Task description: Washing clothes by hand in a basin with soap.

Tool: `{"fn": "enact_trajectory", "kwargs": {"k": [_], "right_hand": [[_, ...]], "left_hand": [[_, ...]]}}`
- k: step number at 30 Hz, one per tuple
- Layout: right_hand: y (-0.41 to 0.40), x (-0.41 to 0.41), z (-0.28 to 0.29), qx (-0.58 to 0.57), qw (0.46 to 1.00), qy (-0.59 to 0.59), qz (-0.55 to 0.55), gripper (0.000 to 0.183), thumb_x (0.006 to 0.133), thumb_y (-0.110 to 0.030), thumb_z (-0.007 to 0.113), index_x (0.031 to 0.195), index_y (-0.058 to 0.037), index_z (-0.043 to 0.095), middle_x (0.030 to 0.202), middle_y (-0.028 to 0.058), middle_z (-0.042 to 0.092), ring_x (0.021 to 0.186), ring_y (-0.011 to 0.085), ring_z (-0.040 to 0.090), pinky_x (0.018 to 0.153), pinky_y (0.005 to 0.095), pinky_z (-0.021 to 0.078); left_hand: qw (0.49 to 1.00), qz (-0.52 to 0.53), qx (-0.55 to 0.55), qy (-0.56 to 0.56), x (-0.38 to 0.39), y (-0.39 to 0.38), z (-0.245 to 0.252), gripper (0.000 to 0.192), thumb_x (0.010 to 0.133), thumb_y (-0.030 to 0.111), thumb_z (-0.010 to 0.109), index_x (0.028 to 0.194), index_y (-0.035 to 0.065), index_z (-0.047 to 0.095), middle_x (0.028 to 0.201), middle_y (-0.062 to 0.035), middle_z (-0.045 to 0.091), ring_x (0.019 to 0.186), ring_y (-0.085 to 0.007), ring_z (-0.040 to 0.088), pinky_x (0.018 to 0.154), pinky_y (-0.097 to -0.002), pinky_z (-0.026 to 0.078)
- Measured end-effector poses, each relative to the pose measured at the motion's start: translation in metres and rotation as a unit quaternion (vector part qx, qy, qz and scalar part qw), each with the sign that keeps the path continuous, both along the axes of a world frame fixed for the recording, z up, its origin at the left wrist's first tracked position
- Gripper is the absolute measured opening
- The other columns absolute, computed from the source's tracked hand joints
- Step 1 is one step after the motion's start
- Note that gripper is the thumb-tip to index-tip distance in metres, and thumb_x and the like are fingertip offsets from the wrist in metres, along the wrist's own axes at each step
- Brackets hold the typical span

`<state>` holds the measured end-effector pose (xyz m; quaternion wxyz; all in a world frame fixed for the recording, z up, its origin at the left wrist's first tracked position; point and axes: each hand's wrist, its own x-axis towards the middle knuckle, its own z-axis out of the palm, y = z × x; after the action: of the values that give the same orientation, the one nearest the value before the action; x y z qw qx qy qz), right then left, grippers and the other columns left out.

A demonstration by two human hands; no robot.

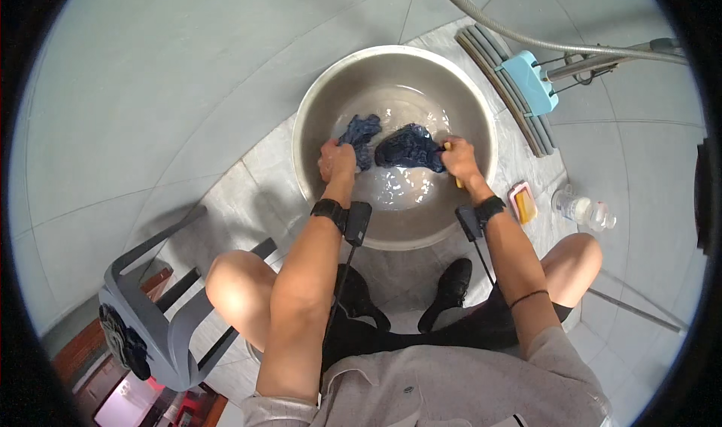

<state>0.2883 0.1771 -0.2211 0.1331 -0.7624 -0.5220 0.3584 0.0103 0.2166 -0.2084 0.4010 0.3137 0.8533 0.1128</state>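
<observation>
A large round metal basin (395, 241) stands on the floor before me with shallow water in it. My left hand (337, 162), at the basin's left side, is closed on a wet dark blue cloth (361, 133). Towards the right side, my right hand (459, 159) grips a yellow object (448, 145), perhaps a brush handle or a soap bar, together with the end of a second dark blue cloth (409, 146). That cloth lies bunched in the water between my hands. The two cloths look apart; whether they join under water I cannot tell.
Right of the basin are a pink soap dish (511, 196) with yellow soap (526, 207) and clear plastic bottles (581, 210). A sponge mop with a light blue head (530, 83) leans at upper right, under a flexible hose (507, 30). A grey plastic chair (169, 331) bearing dark cloths stands left.
</observation>
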Motion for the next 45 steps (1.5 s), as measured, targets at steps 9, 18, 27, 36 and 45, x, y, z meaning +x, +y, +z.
{"fn": "enact_trajectory", "kwargs": {"k": [9,18,27,36,45], "right_hand": [[0.015,-0.04,0.164,-0.075,0.802,0.59,-0.045,0.012,0.087,-0.001,0.061,0.095,-0.0077,0.056,0.072,-0.0002,0.054,0.045,0.0068,0.044,0.038,0.0212,0.0361],[-0.012,-0.055,0.237,0.088,0.896,0.193,0.391,0.026,0.065,0.005,0.075,0.088,-0.0018,0.067,0.076,0.0046,0.057,0.073,0.0169,0.052,0.067,0.0307,0.0408],[-0.027,-0.071,0.216,0.162,0.921,0.329,-0.135,0.023,0.076,0.006,0.064,0.096,-0.0051,0.065,0.081,0.0089,0.064,0.075,0.018,0.061,0.071,0.0304,0.0486],[0.001,-0.066,0.227,-0.032,0.901,0.432,-0.011,0.034,0.083,-0.001,0.061,0.118,-0.0019,0.059,0.109,0.0124,0.064,0.07,0.0133,0.066,0.04,0.0239,0.0392],[0.004,-0.063,0.191,-0.078,0.732,0.574,-0.358,0.026,0.094,-0.034,0.058,0.108,-0.0141,0.048,0.08,0.0032,0.052,0.056,0.0137,0.046,0.045,0.0295,0.0359]], "left_hand": [[0.983,-0.059,0.158,-0.08,0.025,-0.039,0.01,0.057,0.087,0.035,0.061,0.137,0.0103,0.047,0.136,-0.0182,0.05,0.12,-0.0399,0.052,0.103,-0.0508,0.04],[0.547,0.129,0.063,-0.825,0.064,-0.019,0.129,0.057,0.097,0.051,0.044,0.122,0.0023,0.058,0.11,-0.0145,0.067,0.098,-0.0297,0.066,0.091,-0.0429,0.052],[0.63,0.045,0.011,-0.775,0.062,-0.026,0.152,0.042,0.096,0.044,0.054,0.115,0.0068,0.06,0.103,-0.0084,0.068,0.094,-0.0241,0.067,0.085,-0.0397,0.055],[0.764,0.075,0.186,-0.613,0.052,-0.035,0.156,0.03,0.09,0.027,0.066,0.111,0.0064,0.058,0.09,-0.0062,0.064,0.067,-0.0181,0.064,0.049,-0.0314,0.052],[0.803,0.225,0.121,-0.538,0.059,-0.021,0.109,0.018,0.09,0.029,0.064,0.092,0.0108,0.061,0.074,-0.0027,0.063,0.055,-0.0157,0.059,0.04,-0.0287,0.042]]}}
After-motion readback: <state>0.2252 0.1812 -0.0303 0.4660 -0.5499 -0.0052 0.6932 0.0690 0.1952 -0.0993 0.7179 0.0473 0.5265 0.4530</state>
